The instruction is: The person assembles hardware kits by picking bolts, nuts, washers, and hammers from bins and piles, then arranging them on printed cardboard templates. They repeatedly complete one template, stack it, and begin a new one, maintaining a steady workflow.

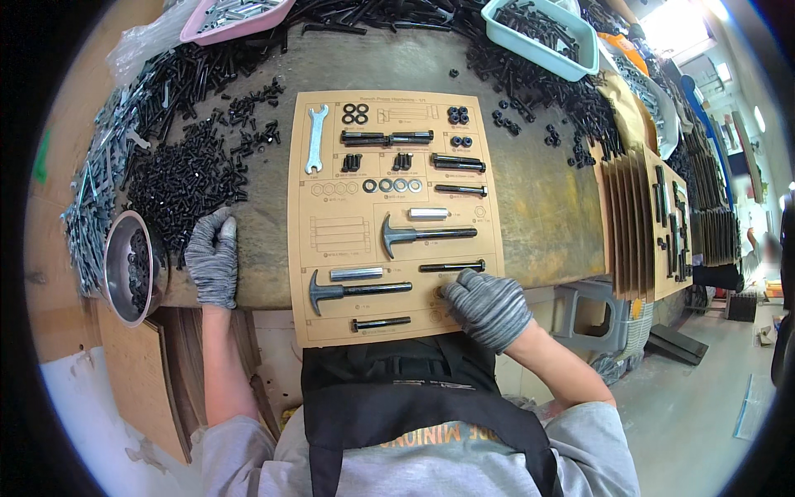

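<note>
A brown cardboard hardware card (397,248) lies before me, overhanging the table's front edge. On it are a wrench (315,139), black bolts (461,190), nuts, washers, silver sleeves (357,273) and two T-shaped black bolts (429,234). My right hand (490,313), in a grey striped knit glove, is at the card's lower right with its fingers curled in, just below a black bolt (452,267). My left hand (213,258), gloved alike, rests at the table edge beside a heap of small black screws (182,166). Its fingers are curled; what either hand holds is hidden.
A metal bowl (132,269) of small black parts sits tilted at the left edge. Long bolts (373,25) line the back, with a pink tray (224,35) and a mint tray (584,51). Loose nuts (505,124) and stacked cards (633,228) are on the right.
</note>
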`<state>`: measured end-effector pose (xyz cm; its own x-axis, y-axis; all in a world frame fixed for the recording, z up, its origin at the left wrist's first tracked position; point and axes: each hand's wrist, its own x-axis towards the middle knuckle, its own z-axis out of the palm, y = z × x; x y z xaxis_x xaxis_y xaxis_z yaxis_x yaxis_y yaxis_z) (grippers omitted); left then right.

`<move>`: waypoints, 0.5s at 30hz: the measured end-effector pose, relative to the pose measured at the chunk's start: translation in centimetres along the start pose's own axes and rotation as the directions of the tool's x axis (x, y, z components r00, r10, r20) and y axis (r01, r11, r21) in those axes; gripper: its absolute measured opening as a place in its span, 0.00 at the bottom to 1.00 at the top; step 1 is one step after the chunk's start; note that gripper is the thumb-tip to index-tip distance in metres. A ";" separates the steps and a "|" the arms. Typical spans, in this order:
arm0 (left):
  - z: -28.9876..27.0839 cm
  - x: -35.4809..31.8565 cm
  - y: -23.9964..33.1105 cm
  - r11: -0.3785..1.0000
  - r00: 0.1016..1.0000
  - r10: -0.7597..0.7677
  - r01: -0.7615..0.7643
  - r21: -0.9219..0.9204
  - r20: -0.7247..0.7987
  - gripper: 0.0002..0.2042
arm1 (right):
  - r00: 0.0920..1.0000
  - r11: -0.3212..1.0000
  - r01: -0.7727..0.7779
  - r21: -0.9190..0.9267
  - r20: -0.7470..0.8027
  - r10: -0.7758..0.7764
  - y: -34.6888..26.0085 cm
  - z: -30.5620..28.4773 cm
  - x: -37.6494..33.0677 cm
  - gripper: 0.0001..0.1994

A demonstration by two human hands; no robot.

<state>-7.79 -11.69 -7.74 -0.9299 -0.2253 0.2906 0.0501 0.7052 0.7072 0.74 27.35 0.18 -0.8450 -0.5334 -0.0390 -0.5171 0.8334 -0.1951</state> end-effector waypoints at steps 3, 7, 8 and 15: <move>-0.2 0.4 0.7 0.975 0.997 0.075 -0.080 0.209 0.031 0.10 | 0.998 0.999 0.044 0.031 -0.039 -0.043 0.4 0.7 -0.5 0.10; -0.5 0.0 0.6 0.987 0.996 0.090 -0.090 0.130 0.008 0.09 | 0.990 0.998 0.012 0.062 0.142 -0.021 0.4 -1.7 0.3 0.10; -0.5 -0.2 0.4 0.988 0.999 0.043 -0.043 0.147 -0.002 0.08 | 0.980 0.991 -0.054 0.120 0.196 0.030 1.4 -2.5 1.2 0.10; 1.1 0.3 -0.2 1.000 0.999 -0.008 0.007 -0.019 -0.046 0.06 | 0.726 0.777 -0.437 0.453 -0.332 0.602 20.2 -3.1 6.3 0.10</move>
<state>-8.45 -11.13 -8.56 -0.9127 -0.2612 0.3142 0.0505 0.6910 0.7211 -15.45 41.33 -1.03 -0.9702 0.1624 0.1800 0.0292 0.8153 -0.5782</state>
